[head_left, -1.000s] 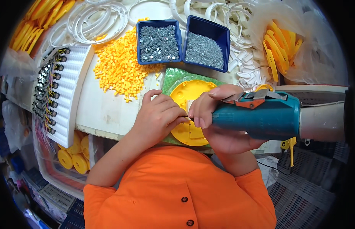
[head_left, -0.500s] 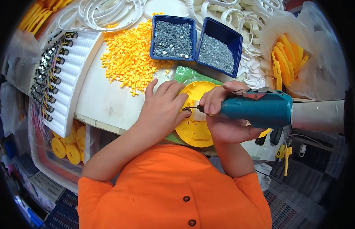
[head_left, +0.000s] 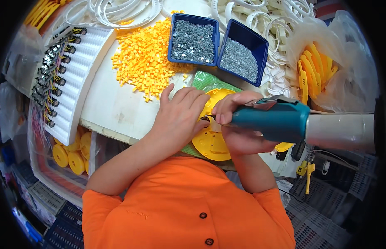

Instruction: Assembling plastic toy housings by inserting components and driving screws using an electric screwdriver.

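We log the worktop [head_left: 118, 116] beneath the yellow disc [head_left: 213, 145]; white foam tray [head_left: 91, 62] well left of the disc; pile of yellow pieces [head_left: 145, 54] beyond it, leftward; teal power driver [head_left: 280, 120] right of it, pointing at its middle; blue bins [head_left: 217, 41] beyond it; green mat [head_left: 201, 79] directly under it; right hand [head_left: 243, 139] wrapped round the driver, over the disc's right side; left hand [head_left: 179, 110] loose, fingers spread at its left edge, thumb against a small dark round part [head_left: 205, 119] on the disc.
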A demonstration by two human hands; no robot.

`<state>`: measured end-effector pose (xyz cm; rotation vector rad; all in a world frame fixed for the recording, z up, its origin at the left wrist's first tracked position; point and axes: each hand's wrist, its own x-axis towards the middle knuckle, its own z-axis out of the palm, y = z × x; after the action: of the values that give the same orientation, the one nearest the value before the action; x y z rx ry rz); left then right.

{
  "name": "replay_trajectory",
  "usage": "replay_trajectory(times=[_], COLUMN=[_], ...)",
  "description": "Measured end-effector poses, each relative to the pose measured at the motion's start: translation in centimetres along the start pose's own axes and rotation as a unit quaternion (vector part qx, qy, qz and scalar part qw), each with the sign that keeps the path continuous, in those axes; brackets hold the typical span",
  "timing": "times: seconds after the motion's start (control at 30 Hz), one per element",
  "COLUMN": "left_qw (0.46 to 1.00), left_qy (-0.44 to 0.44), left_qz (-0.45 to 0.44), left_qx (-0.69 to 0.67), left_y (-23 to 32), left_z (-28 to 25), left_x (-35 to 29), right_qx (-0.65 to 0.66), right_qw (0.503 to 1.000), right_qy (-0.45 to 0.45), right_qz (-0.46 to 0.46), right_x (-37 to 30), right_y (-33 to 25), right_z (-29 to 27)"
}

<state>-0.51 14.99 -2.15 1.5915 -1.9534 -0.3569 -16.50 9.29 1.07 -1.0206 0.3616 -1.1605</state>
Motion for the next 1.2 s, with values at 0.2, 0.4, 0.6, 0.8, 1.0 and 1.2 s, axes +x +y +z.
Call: replay_trajectory(times=[0.2,0.4,0.6,0.8,1.0,1.2], left_qw=[1.0,1.0,0.979,0.966,0.976,0.992], left_qy=[-0.007,0.01,0.091,0.09,0.115,0.016], left_qz=[-0.009,0.01,0.059,0.116,0.12,0.123], left_qx=[-0.003,0.0,0.174,0.215,0.14,-0.014], left_y=[-0.2,0.1,-8.5,-10.4,-8.6,-2.2], left_z=[0.1,-0.4,-3.4,-3.5,-2.6,-2.4], left_x=[-0.1,0.7,9.8,11.7,9.9,4.1], right_qx=[-0.098,-0.04,-0.04,-0.05,-0.06,-0.008], right_qw=[0.991,0.997,0.995,0.997,0.998,0.999], right_qy=[-0.059,-0.053,-0.081,-0.038,-0.03,-0.036], right_qz=[0.064,0.046,-0.051,-0.036,-0.011,-0.037], right_x=[-0.1,0.0,1.3,0.1,0.4,0.7], right_y=[-0.2,-0.6,-5.0,-4.9,-4.3,-3.5], right_z=[-0.3,-0.8,0.3,-0.7,-0.8,0.1])
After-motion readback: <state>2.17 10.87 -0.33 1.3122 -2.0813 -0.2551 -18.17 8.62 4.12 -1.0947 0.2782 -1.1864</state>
